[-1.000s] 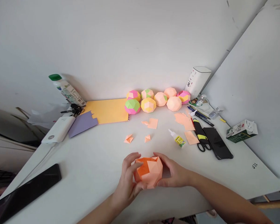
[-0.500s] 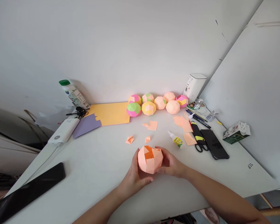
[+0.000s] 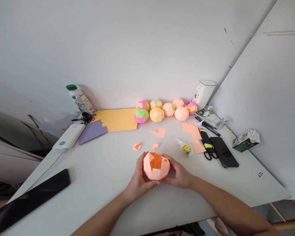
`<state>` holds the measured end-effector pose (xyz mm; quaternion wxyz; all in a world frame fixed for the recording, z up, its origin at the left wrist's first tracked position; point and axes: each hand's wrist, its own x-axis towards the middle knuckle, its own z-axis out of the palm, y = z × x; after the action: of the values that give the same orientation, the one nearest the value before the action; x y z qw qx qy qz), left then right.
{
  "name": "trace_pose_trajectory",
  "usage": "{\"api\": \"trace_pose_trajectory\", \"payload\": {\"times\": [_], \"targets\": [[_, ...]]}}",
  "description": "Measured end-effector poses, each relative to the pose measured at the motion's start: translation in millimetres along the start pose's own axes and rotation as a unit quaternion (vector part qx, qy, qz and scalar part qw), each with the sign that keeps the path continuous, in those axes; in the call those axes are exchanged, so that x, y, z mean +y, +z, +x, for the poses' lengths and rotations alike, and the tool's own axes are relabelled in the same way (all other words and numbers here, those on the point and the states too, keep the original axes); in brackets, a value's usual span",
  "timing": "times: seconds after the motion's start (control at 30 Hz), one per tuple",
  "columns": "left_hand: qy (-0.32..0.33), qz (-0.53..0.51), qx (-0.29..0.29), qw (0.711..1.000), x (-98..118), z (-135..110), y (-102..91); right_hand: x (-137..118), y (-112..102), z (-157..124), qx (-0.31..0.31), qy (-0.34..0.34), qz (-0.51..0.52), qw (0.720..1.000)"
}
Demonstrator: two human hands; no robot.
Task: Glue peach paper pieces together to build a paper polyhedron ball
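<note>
1. Head view: the left hand (image 3: 139, 182) grasps a peach paper ball (image 3: 156, 174) from its left side, thumb along the near underside
2. The right hand (image 3: 181, 175) grips the ball's right side, fingers behind and thumb low in front
3. The ball sits between both hands, over the near part of the counter (image 3: 100, 173), its open top showing an orange inside; whether it touches the counter cannot be told
4. Just beyond lie two small folded pieces (image 3: 137, 147), with a glue bottle (image 3: 185, 148) to their right
5. Farther back, eight faceted balls (image 3: 157, 115) cluster near the wall (image 3: 147, 49)
</note>
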<state>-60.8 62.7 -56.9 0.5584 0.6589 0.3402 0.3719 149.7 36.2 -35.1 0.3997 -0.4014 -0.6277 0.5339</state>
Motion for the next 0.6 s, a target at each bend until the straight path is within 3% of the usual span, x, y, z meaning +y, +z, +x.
{"api": "trace_pose_trajectory", "payload": {"times": [0.13,0.37,0.6], "targets": [[0.012,0.070,0.024,0.997,-3.8,1.7,-3.9,3.9,-3.3,0.0,0.022,-0.019,-0.087,0.996],[-0.014,0.061,0.009,0.998,-9.9,0.9,-2.0,11.6,-7.2,-3.2,0.032,-0.054,-0.157,0.986],[-0.034,0.050,0.023,0.998,-7.0,0.6,-0.1,22.1,-12.6,28.8,0.148,-0.016,-0.195,0.969]]}}
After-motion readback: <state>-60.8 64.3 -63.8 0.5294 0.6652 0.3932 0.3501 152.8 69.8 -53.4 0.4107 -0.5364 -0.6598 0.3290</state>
